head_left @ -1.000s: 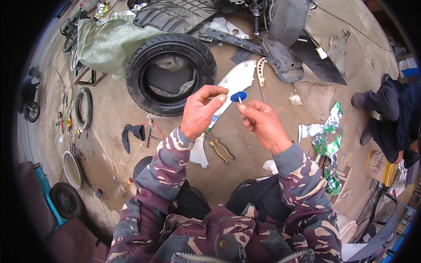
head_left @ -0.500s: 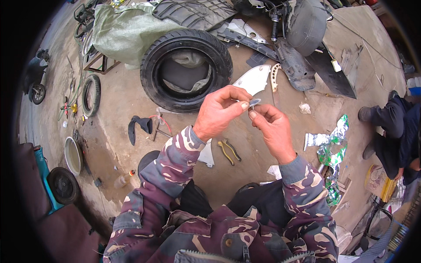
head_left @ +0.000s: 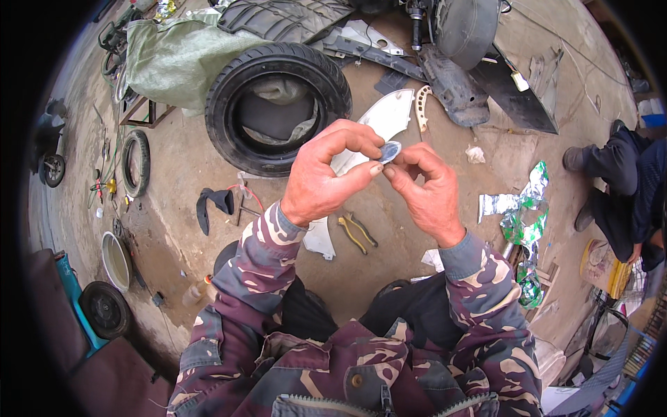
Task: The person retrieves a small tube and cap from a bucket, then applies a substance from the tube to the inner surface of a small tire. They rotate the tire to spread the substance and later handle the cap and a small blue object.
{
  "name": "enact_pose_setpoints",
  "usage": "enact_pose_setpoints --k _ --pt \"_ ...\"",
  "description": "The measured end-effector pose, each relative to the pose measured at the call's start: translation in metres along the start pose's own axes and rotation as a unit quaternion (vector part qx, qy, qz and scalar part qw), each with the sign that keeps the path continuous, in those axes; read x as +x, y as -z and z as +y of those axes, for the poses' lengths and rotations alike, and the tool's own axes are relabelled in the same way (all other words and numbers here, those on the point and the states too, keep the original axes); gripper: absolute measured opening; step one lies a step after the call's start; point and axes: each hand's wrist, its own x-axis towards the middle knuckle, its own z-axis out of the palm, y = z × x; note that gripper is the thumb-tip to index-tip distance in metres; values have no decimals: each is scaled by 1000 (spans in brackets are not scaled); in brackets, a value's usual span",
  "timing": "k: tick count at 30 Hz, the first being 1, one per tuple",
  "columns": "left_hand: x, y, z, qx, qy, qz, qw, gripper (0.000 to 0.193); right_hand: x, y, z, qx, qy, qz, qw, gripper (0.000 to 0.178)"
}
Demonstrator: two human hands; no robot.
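A small oval patch [head_left: 391, 151], blue-grey with a paler rim, is raised in front of me between both hands. My left hand [head_left: 326, 174] is closed in a pinch on the patch's left side, thumb below and fingers curled above. On the other side, the thumb and fingers of my right hand [head_left: 425, 193] pinch its lower right edge. Behind the hands lies a curved white panel [head_left: 390, 115], partly covered by the left fingers. A thick black tyre [head_left: 333, 87] lies flat just beyond my left hand. Below the hands, yellow-handled pliers [head_left: 358, 233] rest on the concrete floor.
A pale green sack [head_left: 163, 69] and dark motorbike parts [head_left: 455, 90] lie at the back. Crumpled silver-green foil [head_left: 524, 226] is on the right, near a crouching person [head_left: 625, 181] and a yellow bucket [head_left: 601, 267]. A basin [head_left: 116, 260] and small tyre [head_left: 135, 163] sit left.
The patch has turned so that more of its flat face shows. Both hands have shifted slightly left in the picture and still hold it. The whole view has moved a little.
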Motion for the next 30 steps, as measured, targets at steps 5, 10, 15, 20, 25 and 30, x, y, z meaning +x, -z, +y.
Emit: enact_pose_setpoints --k 5,10,15,20,25,30 --pt "1 2 5 6 3 -4 1000 15 3 4 -5 -43 30 -8 999 17" --pt "2 5 9 38 -9 -14 999 16 4 6 -8 -57 30 -14 998 16" --pt "3 6 10 77 -25 -20 997 15 4 7 -8 -59 19 -11 998 14" --pt "3 6 9 74 -12 -10 997 14 5 5 -9 -44 1 -17 999 14" --pt "2 7 8 79 10 -10 997 16 6 3 -11 -34 -62 -11 997 15" --pt "0 4 2 100 27 18 994 17 5 -2 -12 40 -144 -16 989 17"
